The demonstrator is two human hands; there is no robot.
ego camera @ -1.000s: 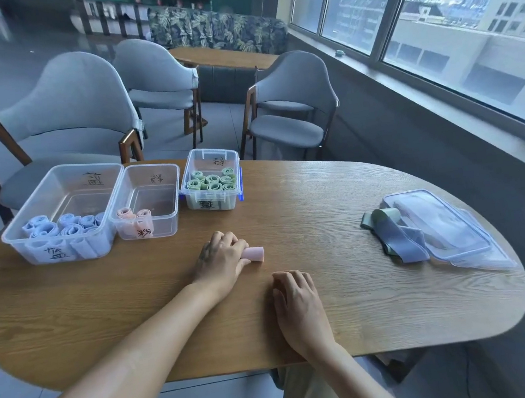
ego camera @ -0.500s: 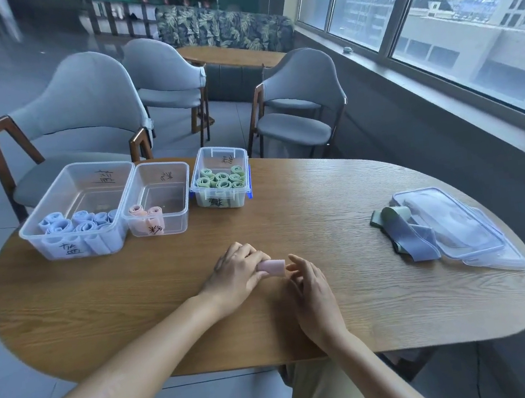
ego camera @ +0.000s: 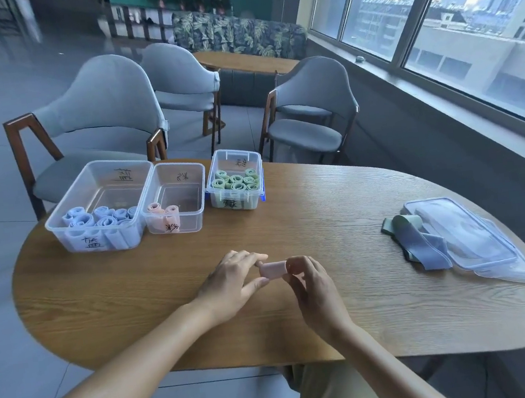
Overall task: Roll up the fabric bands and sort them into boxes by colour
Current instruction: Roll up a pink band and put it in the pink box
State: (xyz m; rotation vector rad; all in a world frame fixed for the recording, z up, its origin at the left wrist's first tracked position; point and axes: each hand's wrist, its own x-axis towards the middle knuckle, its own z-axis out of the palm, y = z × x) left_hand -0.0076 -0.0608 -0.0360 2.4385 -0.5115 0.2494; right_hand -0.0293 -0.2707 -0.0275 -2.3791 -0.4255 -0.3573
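A rolled pink band (ego camera: 273,269) is held just above the table between both hands. My left hand (ego camera: 232,283) pinches its left end with thumb and fingers. My right hand (ego camera: 311,287) grips its right end with curled fingers. At the far left stand three clear boxes: a large one (ego camera: 110,181) with several blue rolls, a middle one (ego camera: 182,179) with two pink rolls, and a small one (ego camera: 236,157) with several green rolls. Unrolled blue and green bands (ego camera: 420,242) lie in a loose pile at the right.
Clear plastic lids (ego camera: 477,238) are stacked at the table's right end, partly over the loose bands. Three grey chairs (ego camera: 104,109) stand behind the oval wooden table (ego camera: 322,211). A window wall runs along the right.
My right hand rose from lying flat on the table and took the right end of the pink roll. The roll now sits between both hands, slightly lifted.
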